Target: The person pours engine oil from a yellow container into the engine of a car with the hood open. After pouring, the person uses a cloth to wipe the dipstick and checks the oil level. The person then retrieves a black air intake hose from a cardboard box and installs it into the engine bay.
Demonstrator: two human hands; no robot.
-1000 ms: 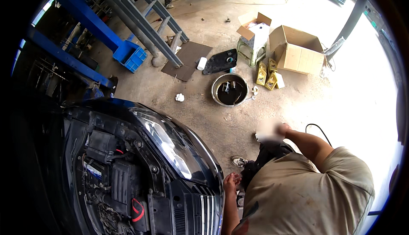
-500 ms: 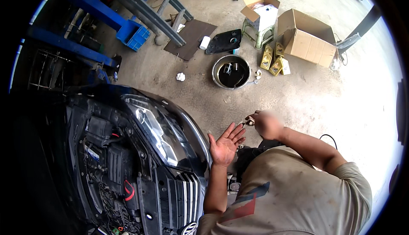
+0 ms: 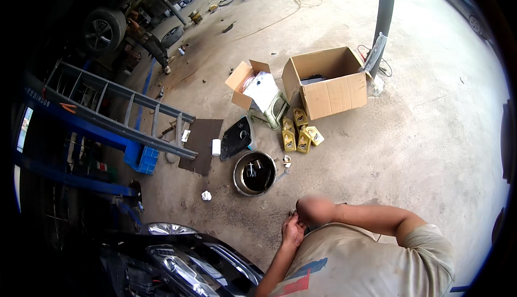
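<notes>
My left hand [image 3: 292, 232] is raised in front of my body, its fingers curled up against my right hand [image 3: 316, 209]. Something small seems to sit between the left fingertips, too hidden to name. A blur covers most of the right hand, so its fingers do not show. Ahead of both hands, on the floor, stands a round metal basin [image 3: 237, 181] with dark liquid and small parts in it. A wrench [image 3: 283, 173] lies at the basin's right side. Left of my arm is the front of a dark car, with its headlight [image 3: 183, 270] in view.
Gold bottles [image 3: 289, 138] stand before a large cardboard box [image 3: 339, 103]. A small open carton [image 3: 242, 101] rests on a green stool [image 3: 277, 115]. A black tray [image 3: 232, 143], white cylinder [image 3: 216, 147], ladder [image 3: 113, 118] and blue bin [image 3: 145, 161] lie leftward. Another person [image 3: 151, 43] stands far left.
My left hand, open with its palm up before, has come over to my right hand and its fingers have curled. The view has swung up and right, showing more floor and less car.
</notes>
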